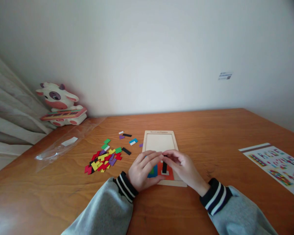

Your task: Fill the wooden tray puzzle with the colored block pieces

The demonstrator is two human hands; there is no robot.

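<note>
A wooden puzzle board (159, 132) with a raised frame lies in front of me, its far part bare. Orange (171, 174), blue and green pieces fill part of its near end. My left hand (145, 168) rests over the board's left side, fingers stretched and thumb apart, covering some pieces. My right hand (183, 166) reaches over the right side, thumb and forefinger closed around the upper end of a black strip piece (164, 167). The strip lies over the orange area beside a small white piece (165, 173). Fingertips of both hands meet or nearly meet.
Loose coloured puzzle pieces (103, 160) form a pile on the left, several scattered closer to the board. Behind them lie a clear plastic bag (56, 148) and a cow-shaped toy keyboard (63, 106). A printed pattern sheet (276, 166) is at right. A wall backs the table.
</note>
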